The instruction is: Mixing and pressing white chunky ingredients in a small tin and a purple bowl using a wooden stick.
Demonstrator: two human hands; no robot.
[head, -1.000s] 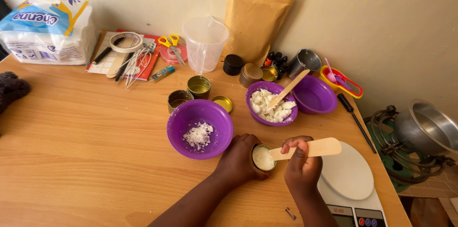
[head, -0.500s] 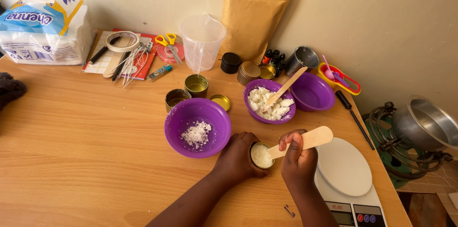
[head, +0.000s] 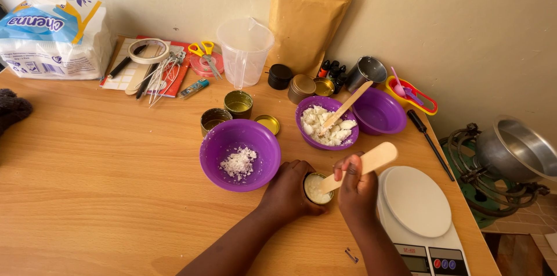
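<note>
- Left hand (head: 288, 186) is wrapping its grip around a small round tin (head: 318, 188) of white wax on the wooden tabletop (head: 104, 183).
- Right hand (head: 357, 189) is pinching a flat wooden stick (head: 360, 166), tip in the tin, right of the glossy purple bowl (head: 239, 154).

- Two forearms are entering from the bottom edge of the head view, both showing bare as far as the frame reaches; no sleeve is covering either one.
- The left hand (head: 288, 186) is appearing bare: no glove, ring or wristband is showing on it.
- The right hand (head: 357, 189) is likewise appearing bare, with an uncovered wrist.
- Fingernails are looking short and unpainted where they are showing.
</note>
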